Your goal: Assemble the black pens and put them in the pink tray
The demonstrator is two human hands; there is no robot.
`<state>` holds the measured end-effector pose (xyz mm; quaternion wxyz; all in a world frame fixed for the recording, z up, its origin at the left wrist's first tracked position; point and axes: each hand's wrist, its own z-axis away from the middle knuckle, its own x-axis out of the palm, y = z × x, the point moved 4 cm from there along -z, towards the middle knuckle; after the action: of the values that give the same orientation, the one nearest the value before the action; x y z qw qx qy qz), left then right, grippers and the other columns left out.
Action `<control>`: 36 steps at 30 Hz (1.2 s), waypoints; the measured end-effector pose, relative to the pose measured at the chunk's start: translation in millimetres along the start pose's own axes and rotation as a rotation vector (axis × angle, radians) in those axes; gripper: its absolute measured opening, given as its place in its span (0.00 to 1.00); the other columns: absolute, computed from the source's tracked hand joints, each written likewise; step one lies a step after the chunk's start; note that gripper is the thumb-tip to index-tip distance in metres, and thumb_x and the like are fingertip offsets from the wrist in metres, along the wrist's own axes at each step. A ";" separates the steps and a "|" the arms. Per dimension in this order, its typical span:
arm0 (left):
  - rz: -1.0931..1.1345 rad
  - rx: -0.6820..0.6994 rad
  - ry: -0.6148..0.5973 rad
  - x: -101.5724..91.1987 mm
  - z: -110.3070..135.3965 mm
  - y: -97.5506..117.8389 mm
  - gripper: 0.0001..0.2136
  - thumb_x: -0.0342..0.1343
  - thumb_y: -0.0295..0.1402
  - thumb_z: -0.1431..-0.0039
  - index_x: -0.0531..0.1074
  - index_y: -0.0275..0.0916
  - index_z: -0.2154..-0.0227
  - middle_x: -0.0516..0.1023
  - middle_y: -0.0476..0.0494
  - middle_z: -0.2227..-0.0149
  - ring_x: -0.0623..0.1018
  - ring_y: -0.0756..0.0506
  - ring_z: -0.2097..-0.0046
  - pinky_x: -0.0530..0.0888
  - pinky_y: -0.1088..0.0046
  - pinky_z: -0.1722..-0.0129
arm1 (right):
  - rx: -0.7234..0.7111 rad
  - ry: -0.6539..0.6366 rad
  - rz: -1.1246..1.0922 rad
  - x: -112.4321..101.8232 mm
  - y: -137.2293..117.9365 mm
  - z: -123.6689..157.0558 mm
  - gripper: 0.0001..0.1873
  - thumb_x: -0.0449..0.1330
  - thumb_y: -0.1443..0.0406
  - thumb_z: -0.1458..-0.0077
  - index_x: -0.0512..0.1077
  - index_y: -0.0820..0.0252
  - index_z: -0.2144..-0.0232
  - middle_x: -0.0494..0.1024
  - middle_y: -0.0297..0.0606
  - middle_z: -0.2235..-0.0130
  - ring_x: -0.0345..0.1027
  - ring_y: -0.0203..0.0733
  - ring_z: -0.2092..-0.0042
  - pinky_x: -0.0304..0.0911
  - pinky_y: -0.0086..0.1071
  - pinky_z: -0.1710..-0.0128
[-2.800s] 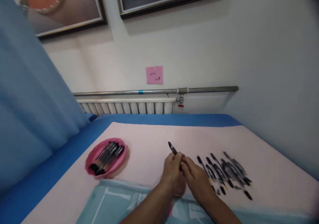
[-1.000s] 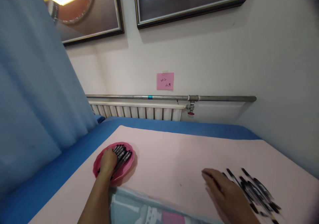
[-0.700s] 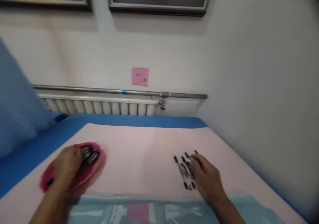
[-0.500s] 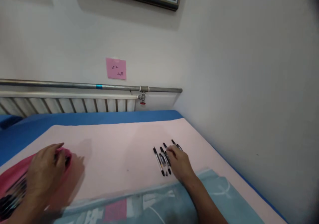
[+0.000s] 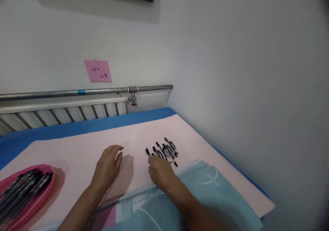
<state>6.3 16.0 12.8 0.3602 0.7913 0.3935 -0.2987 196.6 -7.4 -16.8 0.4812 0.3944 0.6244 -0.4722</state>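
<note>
Several black pens (image 5: 164, 150) lie loose in a row on the pink sheet (image 5: 133, 135) towards the right. My right hand (image 5: 159, 172) rests just in front of them, its fingers curled onto the nearest pen, which its fingertips touch. My left hand (image 5: 108, 166) hovers over the sheet a little to the left, fingers loosely out and holding nothing. At the far left a pink dish (image 5: 38, 198) holds several more black pens (image 5: 22, 190).
A blue mattress edge (image 5: 77, 126) borders the sheet at the back. Behind it run a radiator (image 5: 61, 114) and a metal pipe (image 5: 102, 90). A pink note (image 5: 98, 70) is stuck on the wall. A pale blue patterned cloth (image 5: 195, 196) lies at the near edge.
My left hand left the pink dish and came across to the middle of the sheet. My right hand stayed at the loose pens. The view swung to the right.
</note>
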 end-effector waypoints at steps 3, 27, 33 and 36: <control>0.112 -0.077 -0.042 7.8 -24.6 25.5 0.11 0.43 0.31 0.45 0.68 0.38 0.63 0.73 0.42 0.62 0.72 0.44 0.58 0.69 0.66 0.58 | 0.001 -0.001 0.030 0.8 -1.4 1.5 0.11 0.48 0.72 0.49 0.67 0.62 0.65 0.72 0.44 0.62 0.67 0.41 0.65 0.56 0.30 0.69; -0.024 -0.387 -0.452 54.5 -13.7 0.8 0.09 0.46 0.31 0.49 0.70 0.38 0.67 0.74 0.44 0.66 0.71 0.47 0.65 0.64 0.72 0.67 | 0.186 0.125 -0.439 -17.7 16.1 -10.0 0.07 0.51 0.70 0.55 0.67 0.61 0.70 0.72 0.36 0.72 0.64 0.36 0.70 0.53 0.27 0.72; -0.074 0.005 -0.741 66.7 1.6 32.2 0.07 0.50 0.28 0.55 0.73 0.41 0.77 0.73 0.43 0.71 0.70 0.44 0.65 0.63 0.69 0.65 | 0.265 0.133 -0.932 -24.1 20.3 -11.9 0.04 0.52 0.68 0.58 0.65 0.60 0.75 0.65 0.28 0.78 0.59 0.32 0.76 0.54 0.24 0.77; -0.162 -0.010 -0.788 65.3 3.5 30.9 0.07 0.52 0.28 0.58 0.73 0.41 0.75 0.73 0.42 0.68 0.70 0.41 0.63 0.63 0.66 0.65 | 0.304 0.044 -1.148 -19.4 17.3 -12.0 0.04 0.52 0.66 0.57 0.65 0.59 0.74 0.60 0.25 0.83 0.53 0.29 0.82 0.49 0.23 0.84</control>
<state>64.9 26.4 -28.3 0.4626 0.5807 0.2878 -0.6049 214.6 7.7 -0.5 0.0739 0.0677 0.6732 -0.7327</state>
